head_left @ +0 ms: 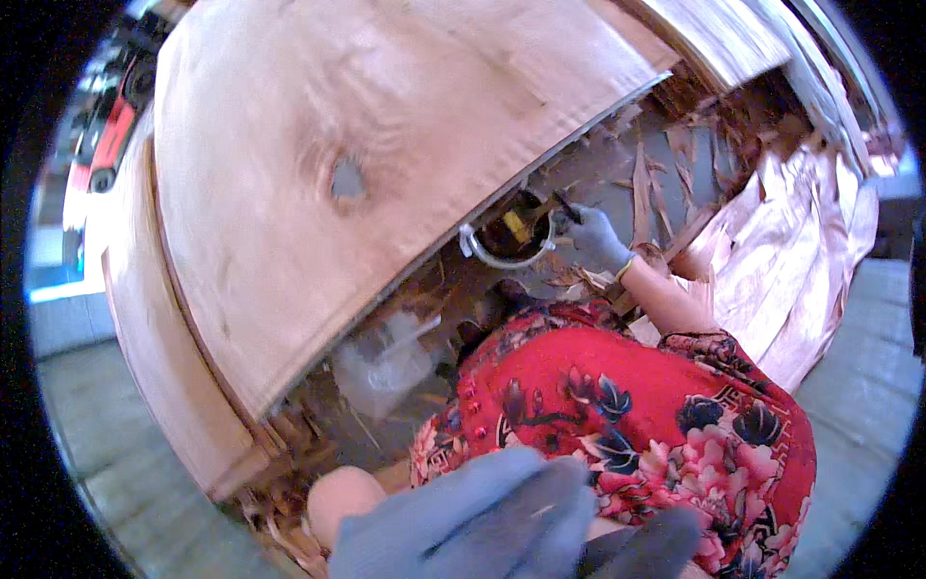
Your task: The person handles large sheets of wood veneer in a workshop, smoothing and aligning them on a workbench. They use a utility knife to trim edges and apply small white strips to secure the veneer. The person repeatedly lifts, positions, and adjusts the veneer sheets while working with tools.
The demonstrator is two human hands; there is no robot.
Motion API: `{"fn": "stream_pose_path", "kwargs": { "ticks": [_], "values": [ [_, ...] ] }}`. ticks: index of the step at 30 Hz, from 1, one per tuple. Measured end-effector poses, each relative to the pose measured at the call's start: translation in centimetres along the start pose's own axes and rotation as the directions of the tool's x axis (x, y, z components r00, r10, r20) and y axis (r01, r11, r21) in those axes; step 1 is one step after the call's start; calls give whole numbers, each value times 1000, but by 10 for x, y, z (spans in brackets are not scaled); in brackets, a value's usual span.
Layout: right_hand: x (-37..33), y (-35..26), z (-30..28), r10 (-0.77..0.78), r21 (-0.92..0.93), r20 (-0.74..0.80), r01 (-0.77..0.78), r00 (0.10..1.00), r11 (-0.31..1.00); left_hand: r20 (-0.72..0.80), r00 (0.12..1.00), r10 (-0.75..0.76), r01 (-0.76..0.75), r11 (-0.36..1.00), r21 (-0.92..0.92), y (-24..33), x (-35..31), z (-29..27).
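My right hand (pixel 596 241), in a light grey glove, is closed on the dark handle of a brush (pixel 567 206). The brush reaches over a round bucket (pixel 508 261) with a pale rim, where something yellow shows inside. The bucket stands beside the edge of a large sheet of pale wood veneer (pixel 405 106), which has a hole in it. Close to me at the bottom, my left hand (pixel 463 521), in a grey-blue glove with dark fingers, is blurred. Its fingers are stretched out, and I see nothing held in them.
Crumpled veneer strips (pixel 796 261) are heaped at the right. Torn wood scraps (pixel 651 183) lie on the floor beyond the bucket. Clear plastic (pixel 386 362) lies left of it. My red floral garment (pixel 569 376) fills the lower middle. A red machine (pixel 114 135) stands far left.
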State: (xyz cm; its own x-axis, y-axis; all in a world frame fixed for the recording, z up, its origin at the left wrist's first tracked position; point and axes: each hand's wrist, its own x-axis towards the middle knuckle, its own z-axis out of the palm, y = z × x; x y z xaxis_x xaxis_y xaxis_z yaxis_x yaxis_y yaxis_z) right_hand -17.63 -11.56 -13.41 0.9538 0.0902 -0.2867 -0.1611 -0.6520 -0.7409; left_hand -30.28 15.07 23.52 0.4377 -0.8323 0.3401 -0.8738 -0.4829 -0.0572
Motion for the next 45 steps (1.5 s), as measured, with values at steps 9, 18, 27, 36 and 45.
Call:
{"fn": "stream_pose_path", "kwargs": {
  "ticks": [9,18,27,36,45],
  "values": [
    [-90,30,-11,233,289,-216,-166,948,943,14,625,-781,697,550,-460,-57,-81,140],
    [-140,82,-27,309,158,-383,-268,870,950,253,412,-875,791,205,-577,-81,-83,252],
    [-91,180,-42,288,488,-368,-80,884,869,232,355,-906,891,252,-377,-150,62,350],
    [-28,285,-158,415,712,-403,-6,815,702,28,85,-996,992,87,93,-201,130,474],
    [-69,295,-235,563,765,-396,-79,725,639,-127,44,-991,999,43,15,-201,154,498]
  ]
}}
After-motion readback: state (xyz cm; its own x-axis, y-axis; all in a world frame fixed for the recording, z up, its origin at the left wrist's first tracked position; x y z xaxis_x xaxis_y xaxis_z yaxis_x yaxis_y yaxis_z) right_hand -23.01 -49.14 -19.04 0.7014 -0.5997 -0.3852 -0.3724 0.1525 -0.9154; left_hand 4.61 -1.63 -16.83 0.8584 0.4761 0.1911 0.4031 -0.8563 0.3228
